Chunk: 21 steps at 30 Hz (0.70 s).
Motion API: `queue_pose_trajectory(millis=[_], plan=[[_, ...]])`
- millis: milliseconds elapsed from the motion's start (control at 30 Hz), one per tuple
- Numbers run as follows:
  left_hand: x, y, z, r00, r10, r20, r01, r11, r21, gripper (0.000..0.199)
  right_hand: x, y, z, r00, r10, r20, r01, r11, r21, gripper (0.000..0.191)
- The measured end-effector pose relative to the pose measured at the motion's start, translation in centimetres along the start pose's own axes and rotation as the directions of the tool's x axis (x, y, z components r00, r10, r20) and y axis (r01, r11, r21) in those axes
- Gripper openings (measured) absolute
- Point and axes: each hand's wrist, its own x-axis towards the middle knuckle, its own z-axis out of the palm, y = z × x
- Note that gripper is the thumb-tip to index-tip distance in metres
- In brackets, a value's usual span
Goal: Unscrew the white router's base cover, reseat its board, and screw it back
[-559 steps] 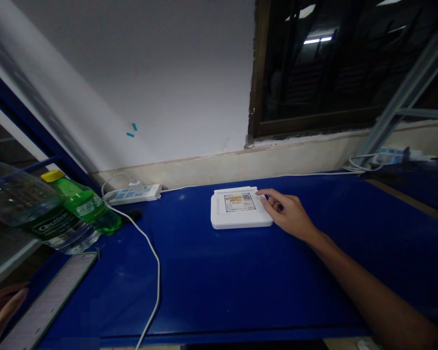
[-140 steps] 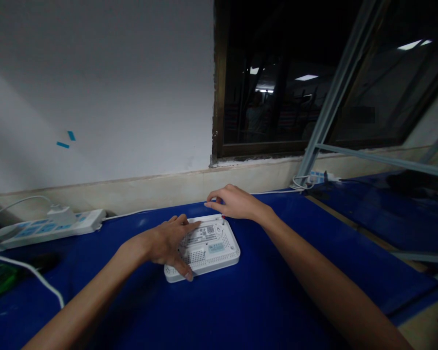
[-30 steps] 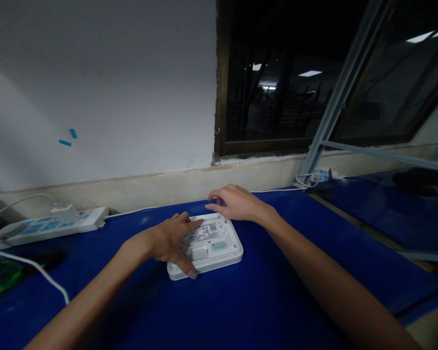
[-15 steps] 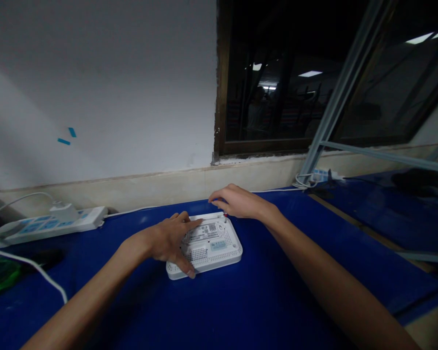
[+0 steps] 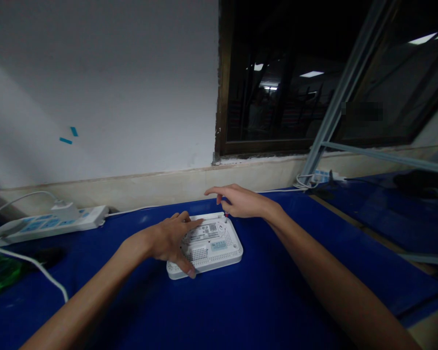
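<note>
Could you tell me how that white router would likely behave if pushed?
The white router likely feels stiff and fairly light: its plastic casing looks rigid, with many vent holes. Low and flat, it seems unlikely to tip or roll, and may slide on the smooth blue tabletop.

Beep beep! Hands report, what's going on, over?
Left hand resting on white plastic device. Right hand at its far edge. Power strip off left, apart from it.

Probably an office or workroom, view dim, blue-topped desk (image 5: pixel 233 306), white router-like device (image 5: pixel 200 253), white power strip (image 5: pixel 51 218), painted white wall (image 5: pixel 95 97), beige skirting (image 5: pixel 131 182), dark wood-framed window (image 5: pixel 277 97), ceiling lights (image 5: pixel 311 74) reflected or beyond, grey metal frame (image 5: pixel 336 121)
</note>
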Motion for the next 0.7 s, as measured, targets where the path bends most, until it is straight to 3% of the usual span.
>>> queue_pose_trajectory(millis=[100, 233, 300, 367, 500, 633, 700], plan=[[-0.1, 0.2, -0.17, 1.0, -0.005, 0.007, 0.005, 1.0, 0.001, 0.122, -0.17, -0.22, -0.11, 1.0, -0.022, 0.006, 0.022, 1.0, -0.006, 0.067], [-0.18, 0.32, -0.27, 1.0, -0.009, 0.012, 0.009, 1.0, 0.018, 0.122, 0.1, -0.27, 0.39, 0.999, 0.04, -0.033, -0.042, 0.997, -0.06, 0.029], [-0.2, 0.32, -0.26, 1.0, 0.0, 0.008, 0.0, 1.0, 0.023, 0.121, 0.18, -0.21, 0.52, 0.999, 0.042, -0.021, -0.043, 0.998, -0.05, 0.027], [-0.2, 0.29, -0.23, 1.0, 0.003, 0.003, -0.003, 1.0, 0.024, 0.12, 0.08, -0.23, 0.41, 1.0, 0.001, -0.016, -0.002, 0.999, -0.036, 0.033], [-0.17, 0.24, -0.14, 1.0, -0.001, -0.002, 0.001, 1.0, 0.021, 0.119, -0.25, -0.51, 0.03, 0.998, -0.055, -0.002, 0.055, 0.998, -0.039, 0.065], [-0.11, 0.16, 0.03, 1.0, -0.007, -0.01, 0.007, 1.0, 0.015, 0.119, 0.0, -0.53, 0.29, 0.998, 0.04, -0.043, -0.044, 0.994, -0.1, 0.03], [-0.09, 0.08, 0.11, 1.0, 0.003, -0.016, -0.003, 1.0, 0.016, 0.118, 0.19, -0.36, 0.45, 0.998, 0.059, -0.033, -0.062, 0.993, -0.101, 0.029]])
